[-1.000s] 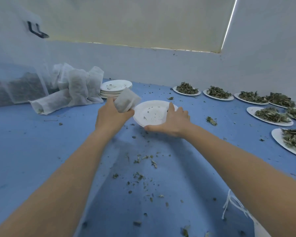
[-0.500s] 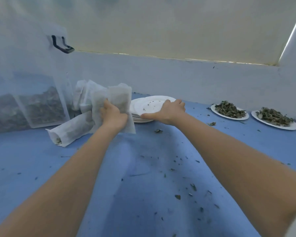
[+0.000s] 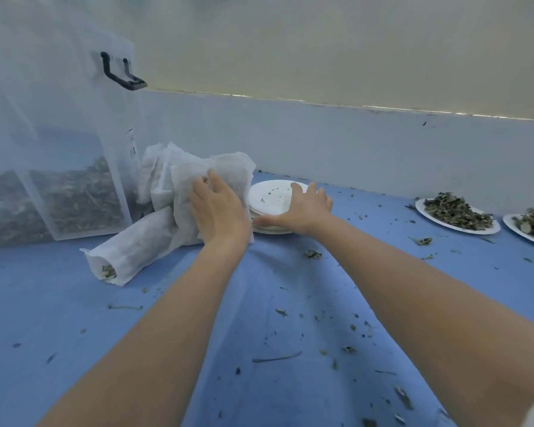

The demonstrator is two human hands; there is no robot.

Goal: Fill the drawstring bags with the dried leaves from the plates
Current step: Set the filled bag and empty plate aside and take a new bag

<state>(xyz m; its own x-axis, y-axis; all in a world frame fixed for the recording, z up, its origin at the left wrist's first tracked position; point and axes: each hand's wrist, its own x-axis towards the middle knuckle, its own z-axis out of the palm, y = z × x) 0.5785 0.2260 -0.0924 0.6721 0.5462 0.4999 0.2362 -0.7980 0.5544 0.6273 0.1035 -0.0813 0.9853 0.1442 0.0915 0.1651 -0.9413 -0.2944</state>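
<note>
Two hands reach out in front of you over the blue table [image 3: 74, 303]. Your left hand [image 3: 219, 214] lies flat, fingers straight, against a filled white drawstring bag [image 3: 228, 174] that leans upright on the pile of filled bags [image 3: 164, 180]; another filled bag [image 3: 130, 251] lies on its side at the pile's foot, open mouth toward you. Your right hand [image 3: 302, 208] rests with fingers spread on the stack of emptied plates [image 3: 269, 195] just right of the bags. Far right, two plates of dried leaves [image 3: 453, 211] sit well apart from your hands. A clear plastic bin [image 3: 59, 149] holding leaves stands left of the pile. Leaf crumbs [image 3: 349, 349] dot the table.
</note>
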